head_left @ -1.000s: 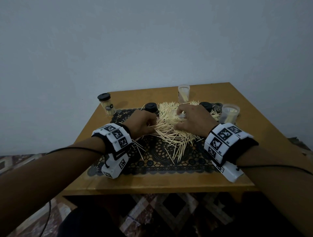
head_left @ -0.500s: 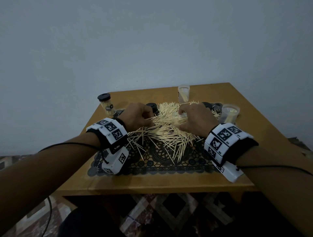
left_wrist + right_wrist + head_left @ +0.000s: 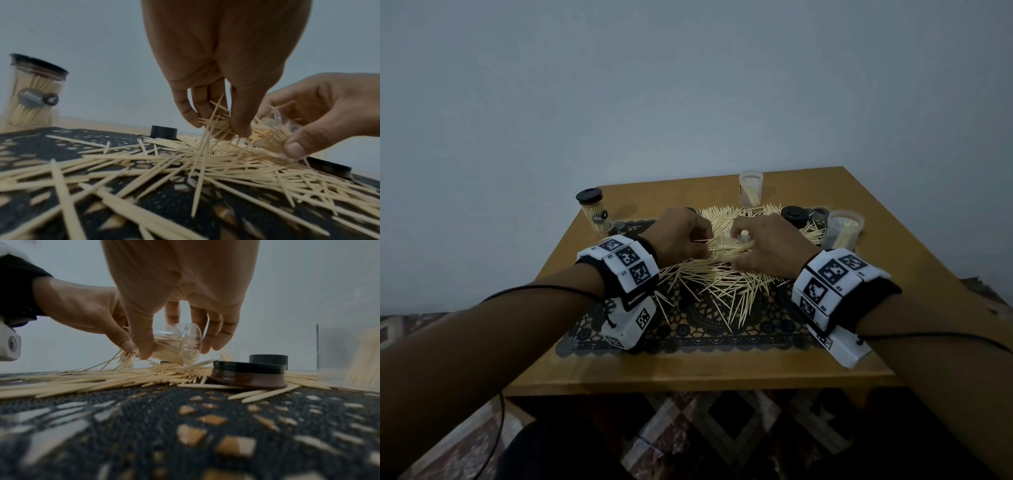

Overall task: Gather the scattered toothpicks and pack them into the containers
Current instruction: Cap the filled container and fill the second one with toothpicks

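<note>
A heap of pale toothpicks (image 3: 722,277) (image 3: 185,159) (image 3: 102,379) lies spread over a black lace mat (image 3: 688,329). My right hand (image 3: 767,250) (image 3: 308,116) (image 3: 180,313) holds a clear container (image 3: 185,347) (image 3: 275,129) tipped on its side just above the heap, with toothpicks inside it. My left hand (image 3: 681,236) (image 3: 216,97) (image 3: 82,308) pinches a bunch of toothpicks (image 3: 218,126) at the container's mouth, and loose ones hang from the fingers.
A capped jar of toothpicks (image 3: 594,212) (image 3: 33,95) stands at the back left. Two open containers (image 3: 750,188) (image 3: 842,229) stand at the back and right. Black lids (image 3: 795,215) (image 3: 163,131) (image 3: 248,373) lie among the picks. The wooden table's front edge (image 3: 688,377) is near.
Both hands have risen off the heap and come together. The left hand lifted a bunch of toothpicks to the mouth of the container held in the right hand.
</note>
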